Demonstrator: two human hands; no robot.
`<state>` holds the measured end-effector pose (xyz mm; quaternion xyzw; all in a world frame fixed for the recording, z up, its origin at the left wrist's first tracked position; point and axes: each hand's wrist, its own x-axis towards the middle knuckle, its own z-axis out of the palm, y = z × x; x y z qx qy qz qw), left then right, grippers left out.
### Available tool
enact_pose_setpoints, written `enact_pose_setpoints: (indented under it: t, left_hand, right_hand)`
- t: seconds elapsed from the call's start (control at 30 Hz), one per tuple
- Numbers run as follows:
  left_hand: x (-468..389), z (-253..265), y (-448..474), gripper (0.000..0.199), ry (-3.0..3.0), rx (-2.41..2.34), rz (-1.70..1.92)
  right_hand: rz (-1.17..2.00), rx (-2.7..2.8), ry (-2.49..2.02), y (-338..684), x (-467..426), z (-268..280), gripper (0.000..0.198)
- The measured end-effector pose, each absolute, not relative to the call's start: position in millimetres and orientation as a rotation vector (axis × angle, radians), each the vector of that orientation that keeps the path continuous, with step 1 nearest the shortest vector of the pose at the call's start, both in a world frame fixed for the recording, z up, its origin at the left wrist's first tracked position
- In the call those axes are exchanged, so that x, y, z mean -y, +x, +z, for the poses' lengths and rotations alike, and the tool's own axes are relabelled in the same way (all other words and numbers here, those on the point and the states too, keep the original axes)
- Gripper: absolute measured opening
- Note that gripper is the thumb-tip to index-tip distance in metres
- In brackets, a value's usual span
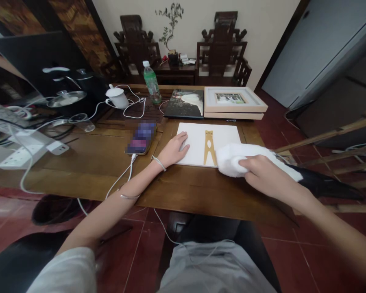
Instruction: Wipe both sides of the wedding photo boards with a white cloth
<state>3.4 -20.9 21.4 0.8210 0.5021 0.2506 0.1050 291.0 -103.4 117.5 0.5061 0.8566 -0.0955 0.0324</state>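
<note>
A white flat panel (192,143) lies on the wooden table in front of me, with a gold, cat-shaped stand leg (209,146) with two prongs on its face. My left hand (173,149) rests on the panel's left edge, fingers stretched out and thumb apart, holding nothing. In my right hand (258,171) is a bunched white cloth (232,158), pinched at its near side. The cloth covers the panel's lower right corner, and its far end trails off to the right. Whatever lies under the cloth is hidden.
Behind the panel lie a dark photo panel (183,103) and stacked frames (236,101). A phone (142,137) with a charging cable, a green-labelled bottle (152,83), a lidded white cup (117,97), a clear plastic cup (82,122) and a power strip (26,150) stand leftward.
</note>
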Motion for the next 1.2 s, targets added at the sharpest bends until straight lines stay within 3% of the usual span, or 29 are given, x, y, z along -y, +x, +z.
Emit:
enact_pose_setpoints:
  t: [0.4, 0.53, 0.77, 0.9, 1.0, 1.2]
  left_hand:
    - [20, 19, -1, 0.044, 2.426, -1.427, 0.804]
    - [19, 18, -1, 0.044, 2.436, -1.423, 0.792]
    - [19, 17, 2, 0.044, 2.455, -1.432, 0.770]
    - [20, 18, 2, 0.044, 2.462, -1.430, 0.754]
    - [21, 19, 2, 0.044, 2.471, -1.428, 0.743]
    - [20, 18, 2, 0.043, 2.458, -1.420, 0.759]
  right_hand:
    - [-0.084, -2.818, 1.848, 281, -37, 92, 0.019]
    - [-0.147, -2.868, 1.743, 284, -14, 92, 0.023]
    - [-0.537, -2.829, 1.315, 303, 76, 122, 0.018]
    - [-0.685, -2.764, 1.252, 306, 77, 132, 0.015]
    - [-0.682, -2.762, 1.342, 302, 45, 129, 0.016]
    - [-0.344, -2.780, 1.871, 268, -33, 109, 0.015]
